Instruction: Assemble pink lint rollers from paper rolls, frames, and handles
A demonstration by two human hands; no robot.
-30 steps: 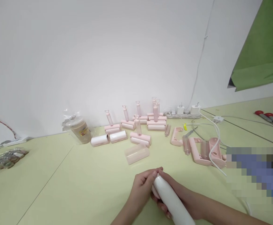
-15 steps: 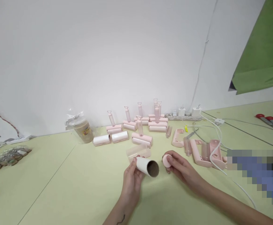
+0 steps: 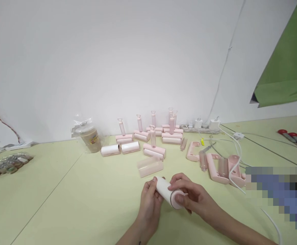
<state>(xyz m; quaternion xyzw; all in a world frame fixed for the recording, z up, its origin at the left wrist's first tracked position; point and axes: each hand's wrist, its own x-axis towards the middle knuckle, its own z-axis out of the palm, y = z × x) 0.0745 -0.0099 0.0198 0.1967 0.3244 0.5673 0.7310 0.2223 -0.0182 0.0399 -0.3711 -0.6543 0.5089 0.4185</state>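
My left hand [image 3: 150, 202] is wrapped round the far end of a white lint roller refill [image 3: 163, 189], a tube with a cardboard core. At the tube's near end sits a round pink end cap [image 3: 175, 201], with a thin dark gap showing along its rim. The thumb of my right hand [image 3: 198, 199] presses on the cap while its fingers lie over the tube's side. Just beyond my hands, a translucent pink cover [image 3: 150, 167] lies on the table. Behind it stands a pink lint roller [image 3: 154, 151] with its handle upright.
Several more pink lint rollers [image 3: 172, 137] stand by the wall, and two white refills [image 3: 130, 147] lie left of them. Pink frames [image 3: 216, 170], clear handles [image 3: 203, 160] and a white cable [image 3: 236, 166] lie at right. A bagged cup [image 3: 90, 137] stands at left.
My right hand has brought the pink cap to the tube's open end, which it now covers. Both hands and the tube have moved slightly right and nearer to me.
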